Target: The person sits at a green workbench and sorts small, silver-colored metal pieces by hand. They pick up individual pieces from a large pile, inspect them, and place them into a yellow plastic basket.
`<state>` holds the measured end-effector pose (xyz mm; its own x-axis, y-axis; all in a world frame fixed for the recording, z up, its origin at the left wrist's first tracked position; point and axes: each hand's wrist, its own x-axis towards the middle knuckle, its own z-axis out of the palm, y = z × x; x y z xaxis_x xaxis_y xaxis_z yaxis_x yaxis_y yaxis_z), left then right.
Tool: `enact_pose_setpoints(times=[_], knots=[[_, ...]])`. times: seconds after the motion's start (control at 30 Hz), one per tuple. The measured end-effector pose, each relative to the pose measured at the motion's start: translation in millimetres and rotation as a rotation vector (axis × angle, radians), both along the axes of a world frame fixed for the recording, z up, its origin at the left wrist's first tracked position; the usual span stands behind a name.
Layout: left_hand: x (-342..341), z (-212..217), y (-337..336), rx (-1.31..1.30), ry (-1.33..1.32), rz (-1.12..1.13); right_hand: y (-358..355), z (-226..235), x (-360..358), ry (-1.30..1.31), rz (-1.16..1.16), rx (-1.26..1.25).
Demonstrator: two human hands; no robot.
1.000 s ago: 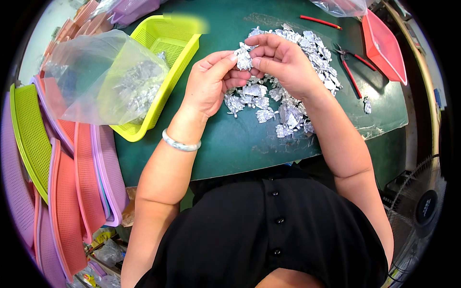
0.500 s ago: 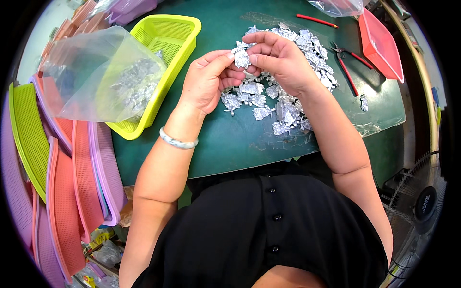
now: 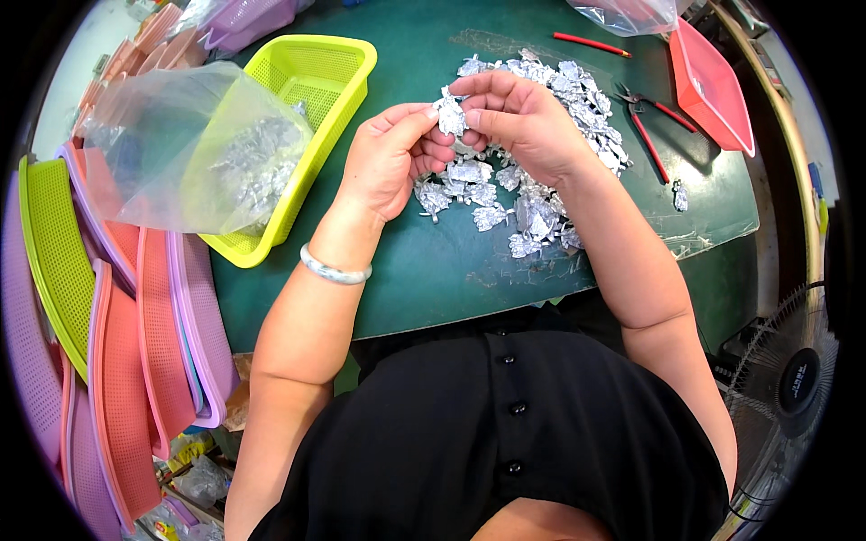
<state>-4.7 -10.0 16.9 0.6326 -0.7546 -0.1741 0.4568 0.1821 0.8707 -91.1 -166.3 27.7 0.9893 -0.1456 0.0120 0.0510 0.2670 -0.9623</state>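
Between the fingertips of my left hand (image 3: 390, 155) and my right hand (image 3: 523, 122) is a small silvery metal casting (image 3: 450, 115), pinched from both sides. Its outline is irregular, with a narrow tip pointing up. Under and beyond my hands spreads a loose pile of similar metal castings (image 3: 541, 212) on the green table (image 3: 406, 288). My right hand covers part of that pile. On my left wrist sits a pale bangle.
A yellow-green basket (image 3: 352, 99) at the left holds a clear plastic bag (image 3: 153, 153) with more castings. Red-handled cutting pliers (image 3: 645, 135), a red pen (image 3: 591, 44), one casting (image 3: 680, 196) and a pink tray (image 3: 708, 86) lie right. Stacked baskets (image 3: 117, 361) stand left; a fan (image 3: 794, 379) stands right.
Both hands stay pinched on the casting, which has turned slightly between the fingertips. The whole view has shifted a little.
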Motion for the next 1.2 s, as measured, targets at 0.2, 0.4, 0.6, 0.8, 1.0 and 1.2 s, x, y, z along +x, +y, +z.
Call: enact_pose_setpoints(times=[0.2, 0.4, 0.6, 0.8, 1.0, 1.2], knots=[[-2, -5, -3, -0.027, -0.056, 0.037, 2, -2, 2, -0.031, -0.046, -0.073], [-4, -3, -7, -0.232, 0.178, -0.010, 8, -4, 3, -0.201, -0.089, -0.304], [12, -9, -2, -0.273, 0.347, -0.113, -11, -2, 2, -0.466, -0.178, -1.212], [13, -12, -2, -0.248, 0.357, -0.087, -7, 8, -8, -0.216, 0.007, -1.459], [13, -10, -1, -0.220, 0.332, -0.080, -3, 7, -7, -0.238, 0.015, -1.435], [7, -6, -1, 0.007, 0.096, 0.016, -12, -2, -1, -0.369, -0.062, -1.165]])
